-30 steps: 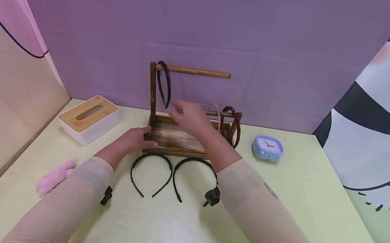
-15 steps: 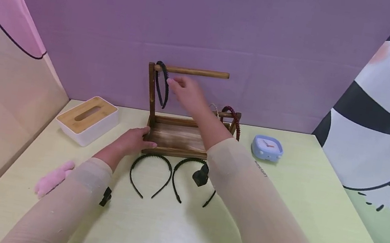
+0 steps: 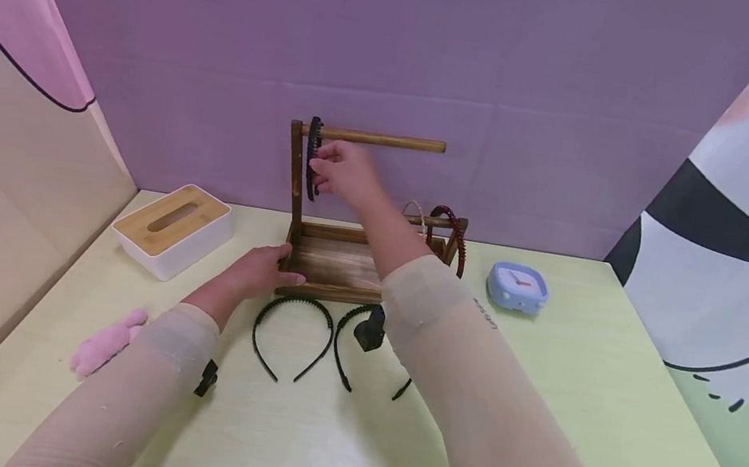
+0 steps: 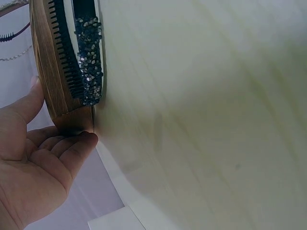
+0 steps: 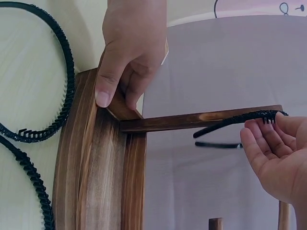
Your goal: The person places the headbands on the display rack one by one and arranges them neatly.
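A wooden stand (image 3: 336, 293) with a tray base, a tall left post and an upper bar (image 3: 388, 140) stands at the back of the table. My left hand (image 3: 256, 272) grips the tray's left end, thumb on the front and fingers round the side. A black toothed headband (image 3: 315, 132) hangs near the left end of the upper bar. My right hand (image 3: 349, 173) pinches this headband between thumb and fingers; its two ends point away from the hand in the right wrist view. Two more black headbands (image 3: 297, 299) (image 3: 341, 358) lie in front of the tray, the right one partly hidden by the right arm.
A dark red headband (image 3: 462, 251) and a pale beaded one (image 3: 421, 212) hang on the stand's lower bar (image 3: 445, 223). At left are a tissue box (image 3: 174, 236) and a pink plush toy (image 3: 107, 343). A blue clock (image 3: 517, 287) sits at right.
My right hand has risen from the hanging headband's lower end to its middle and taken hold of it. The headband has turned edge-on and shifted slightly right. My left hand stays on the stand.
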The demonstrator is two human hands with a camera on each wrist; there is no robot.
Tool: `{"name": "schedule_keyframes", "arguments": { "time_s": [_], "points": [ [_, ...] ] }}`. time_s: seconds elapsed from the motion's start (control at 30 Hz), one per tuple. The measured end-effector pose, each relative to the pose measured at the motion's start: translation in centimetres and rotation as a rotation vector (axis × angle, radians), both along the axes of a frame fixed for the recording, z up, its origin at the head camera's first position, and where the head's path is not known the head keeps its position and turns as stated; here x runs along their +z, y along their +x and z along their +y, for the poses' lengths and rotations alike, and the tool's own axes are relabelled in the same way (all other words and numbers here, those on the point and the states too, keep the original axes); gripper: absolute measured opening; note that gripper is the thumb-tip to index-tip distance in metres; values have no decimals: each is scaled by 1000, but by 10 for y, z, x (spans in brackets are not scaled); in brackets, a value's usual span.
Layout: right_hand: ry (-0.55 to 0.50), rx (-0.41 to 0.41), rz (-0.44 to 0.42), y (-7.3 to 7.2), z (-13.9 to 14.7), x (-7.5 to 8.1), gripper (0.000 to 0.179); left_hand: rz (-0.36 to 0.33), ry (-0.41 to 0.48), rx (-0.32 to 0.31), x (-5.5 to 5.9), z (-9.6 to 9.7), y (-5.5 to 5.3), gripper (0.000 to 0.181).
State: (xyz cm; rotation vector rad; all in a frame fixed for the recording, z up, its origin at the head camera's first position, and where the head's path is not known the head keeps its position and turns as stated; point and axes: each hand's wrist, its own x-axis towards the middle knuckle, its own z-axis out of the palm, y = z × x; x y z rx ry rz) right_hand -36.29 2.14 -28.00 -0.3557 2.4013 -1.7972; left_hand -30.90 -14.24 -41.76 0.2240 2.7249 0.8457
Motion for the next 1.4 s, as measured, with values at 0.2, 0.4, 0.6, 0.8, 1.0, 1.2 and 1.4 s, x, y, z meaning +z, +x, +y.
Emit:
{"name": "schedule_keyframes", "arguments": {
  "time_s": [0.2,0.4,0.6,0.8,1.0,1.2,1.4],
  "points": [
    [25,19,-10,-1,9,-9,33,-2,-3,-7,0,1,1,82],
    [250,66,118,5,28,-12,46,10,-19,-24,-1,2,-1,82],
    [483,72,221,32,63,-7,43,-3,-18,-18,-1,1,0,83],
    [625,95,203,62,111,-6,35,5,-21,-23,0,3,-1,82],
    [751,137,96,87,161,-32,38,3,-17,-27,0,5,-2,82],
    [830,196,-117,101,200,-68,39,18,-28,-25,0,6,-1,82],
    [903,184,-302,103,211,-104,41,11,-14,-11,1,6,1,82]
  ]
}}
